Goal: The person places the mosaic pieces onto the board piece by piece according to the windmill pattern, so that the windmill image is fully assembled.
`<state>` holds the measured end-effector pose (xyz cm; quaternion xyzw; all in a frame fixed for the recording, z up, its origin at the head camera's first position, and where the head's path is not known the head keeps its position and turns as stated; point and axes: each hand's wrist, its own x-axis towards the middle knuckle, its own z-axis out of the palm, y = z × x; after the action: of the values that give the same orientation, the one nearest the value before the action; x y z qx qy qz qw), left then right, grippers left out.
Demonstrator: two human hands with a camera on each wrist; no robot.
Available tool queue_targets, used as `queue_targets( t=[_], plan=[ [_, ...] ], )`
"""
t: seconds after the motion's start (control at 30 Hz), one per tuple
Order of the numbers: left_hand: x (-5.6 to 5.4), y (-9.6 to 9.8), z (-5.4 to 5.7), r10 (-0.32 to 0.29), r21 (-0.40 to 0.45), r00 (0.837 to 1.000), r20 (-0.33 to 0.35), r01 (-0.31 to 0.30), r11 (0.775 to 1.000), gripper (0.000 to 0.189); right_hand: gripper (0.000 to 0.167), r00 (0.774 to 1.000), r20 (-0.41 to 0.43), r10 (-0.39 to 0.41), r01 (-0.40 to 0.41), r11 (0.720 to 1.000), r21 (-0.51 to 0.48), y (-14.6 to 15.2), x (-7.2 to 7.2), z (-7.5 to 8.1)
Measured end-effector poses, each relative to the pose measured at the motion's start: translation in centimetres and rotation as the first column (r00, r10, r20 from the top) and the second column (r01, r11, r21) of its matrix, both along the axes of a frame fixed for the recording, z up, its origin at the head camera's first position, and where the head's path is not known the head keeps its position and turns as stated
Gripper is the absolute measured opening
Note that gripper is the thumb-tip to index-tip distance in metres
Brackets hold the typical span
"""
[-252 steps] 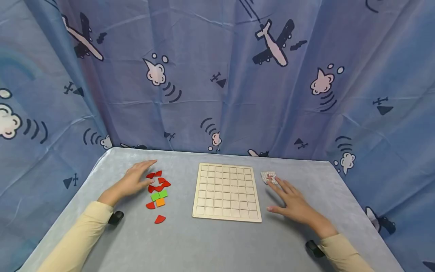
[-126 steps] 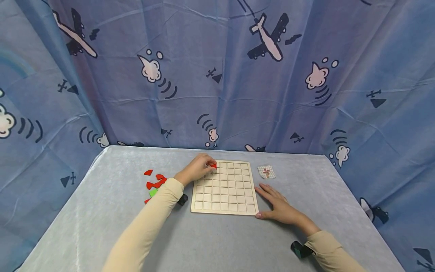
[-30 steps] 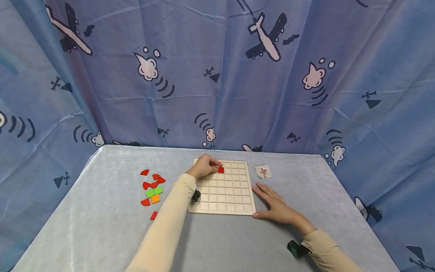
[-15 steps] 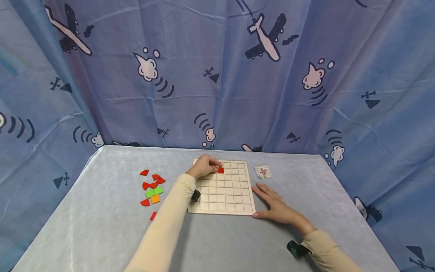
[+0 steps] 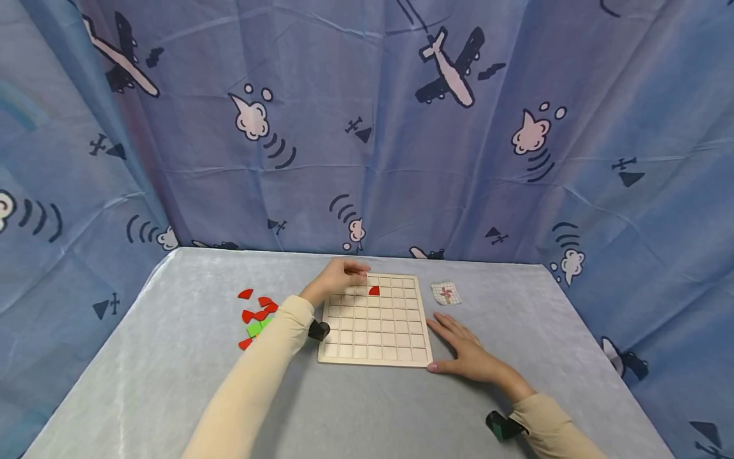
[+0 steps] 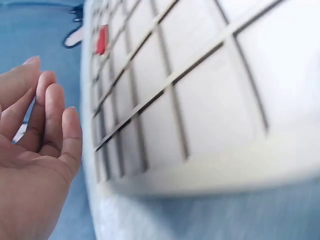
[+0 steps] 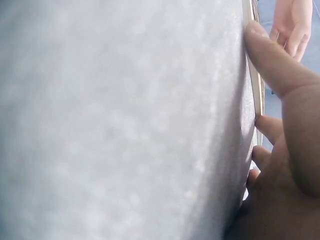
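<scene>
A red quarter-circle piece (image 5: 374, 291) lies in a cell in the upper part of the pale gridded board (image 5: 378, 325). My left hand (image 5: 338, 279) hovers over the board's upper left corner, just left of that piece. In the left wrist view the left hand (image 6: 40, 145) has loosely bent fingers with nothing visible between them. My right hand (image 5: 470, 354) rests by the board's right edge, thumb at the near corner. The right wrist view has its thumb and fingertips touching the board's side (image 7: 256, 90).
Several red pieces (image 5: 245, 294) and green squares (image 5: 254, 329) lie left of the board, partly hidden by the left sleeve (image 5: 252, 376). A small gridded card (image 5: 446, 293) with a red pattern lies right of the board. A patterned curtain (image 5: 321, 159) stands behind the table.
My left hand carried a red piece onto the board, released it in a cell and drew back left. The right hand came to the board's right edge earlier and has stayed there.
</scene>
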<state>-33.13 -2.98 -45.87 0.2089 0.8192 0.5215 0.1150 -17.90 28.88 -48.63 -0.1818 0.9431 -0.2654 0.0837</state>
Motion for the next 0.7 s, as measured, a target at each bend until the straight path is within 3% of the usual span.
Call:
queue_targets(
  t=[0.17,0.4,0.5,0.7],
  plan=[
    [-0.1,-3.2,1.7,0.026,0.103,0.998,0.058,-0.032,0.994,0.038,0.094,1.0,-0.007,0.001,-0.002,1.0,-0.013,0.0,0.0,0.1],
    [0.5,-9.8,4.0,0.127,0.179,0.985,0.12,-0.147,0.973,0.044,0.093,1.0,-0.011,0.004,-0.004,1.0,-0.007,0.1,0.0,0.0],
    [1.1,-12.7,4.1,0.161,0.159,0.979,0.122,-0.179,0.971,0.046,0.093,1.0,-0.009,-0.001,0.0,1.0,-0.007,0.1,0.1,0.0],
    [2.3,-17.6,3.1,0.209,0.105,0.971,0.116,-0.221,0.969,0.051,0.093,1.0,0.001,-0.01,0.01,1.0,-0.005,0.0,0.1,0.1]
  ],
)
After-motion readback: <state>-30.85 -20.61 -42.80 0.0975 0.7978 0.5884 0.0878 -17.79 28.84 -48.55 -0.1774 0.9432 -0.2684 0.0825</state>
